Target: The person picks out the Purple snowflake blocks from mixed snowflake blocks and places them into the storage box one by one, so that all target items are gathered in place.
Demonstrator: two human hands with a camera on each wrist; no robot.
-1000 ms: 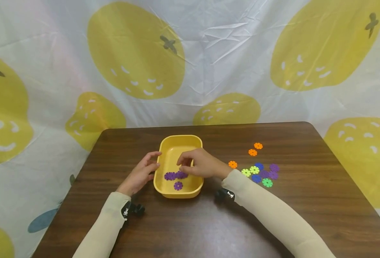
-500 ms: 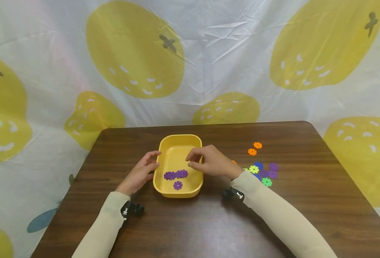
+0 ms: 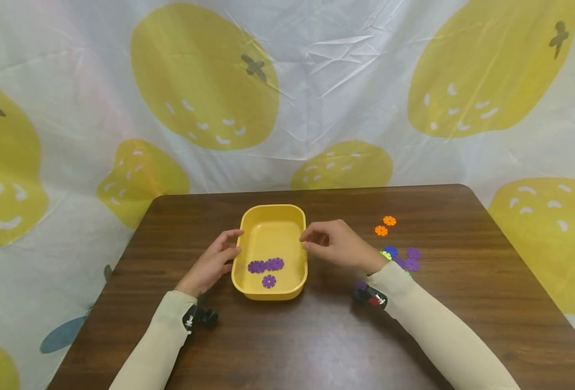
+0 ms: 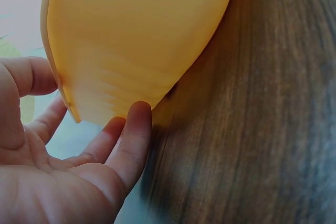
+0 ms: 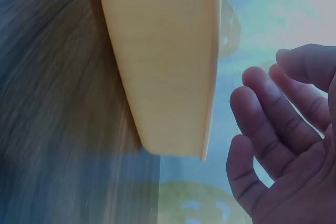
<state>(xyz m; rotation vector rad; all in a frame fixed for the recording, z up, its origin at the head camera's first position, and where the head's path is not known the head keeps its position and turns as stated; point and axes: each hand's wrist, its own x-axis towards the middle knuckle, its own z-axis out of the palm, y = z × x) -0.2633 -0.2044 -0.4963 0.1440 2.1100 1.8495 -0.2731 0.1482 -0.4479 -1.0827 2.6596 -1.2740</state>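
A yellow plastic tub [image 3: 270, 296] stands left of centre on the table. Inside lie several purple notched discs [image 3: 266, 265], overlapping in a row, and one separate purple disc [image 3: 269, 281] in front of them. My left hand [image 3: 210, 262] rests its relaxed fingertips against the tub's left side; in the left wrist view the fingers [image 4: 137, 129] touch the wall and rim. My right hand [image 3: 343, 245] is at the tub's right rim, fingers loosely bent. The right wrist view shows that hand [image 5: 289, 129] holding nothing, a gap between its fingers and the tub.
On the table's right side lie two orange discs [image 3: 385, 226], purple discs [image 3: 413, 259] and a blue disc [image 3: 391, 251], with yellow-green ones partly hidden behind the right wrist. A white cloth with yellow fruit [image 3: 204, 76] hangs behind the table [image 3: 287, 346].
My right hand has moved rightward from over the purple discs to the tub's right rim, and its forearm now covers more of the loose discs. The left hand stays at the tub.
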